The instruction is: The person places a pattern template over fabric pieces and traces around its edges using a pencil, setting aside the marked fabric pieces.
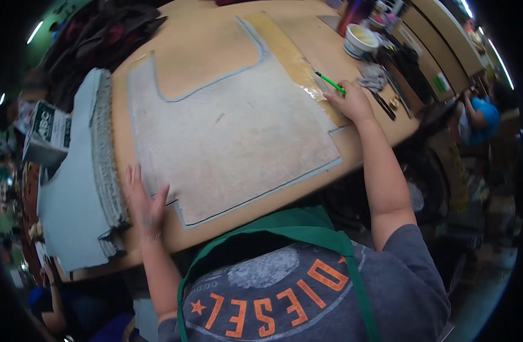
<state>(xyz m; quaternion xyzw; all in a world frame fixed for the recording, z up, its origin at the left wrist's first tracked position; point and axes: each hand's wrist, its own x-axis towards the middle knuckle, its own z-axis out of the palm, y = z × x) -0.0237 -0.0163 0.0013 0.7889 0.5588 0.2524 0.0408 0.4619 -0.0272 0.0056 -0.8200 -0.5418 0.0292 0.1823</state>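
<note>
Evidently, the template (233, 128) lies flat on blue cloth (263, 53) on the tabletop (207, 43), leaving cloth margins visible. Right hand (354, 104): grip closed around green pencil (329, 82), presumably for control. Left hand (146, 204): released, fingers spread beside template.

From the centre of the pale grey, flat cut sheet (233, 125), low passage lies over the smooth tan tabletop (193, 40) inside the sheet's curved cutout, toward 12 o'clock. A narrow strip of tabletop runs along the sheet's near edge, from 4 to 6 o'clock. At 8 o'clock, the left hand (144, 200) blocks the gap before a thick stack of light blue fabric (79, 176). Dark bunched fabric (110, 37) bars 10 o'clock. Toward 2 o'clock stand a white round tub (361, 43) and crumpled grey cloth (374, 77), beyond the right hand (353, 102) with its bright green pencil (330, 81).
</note>
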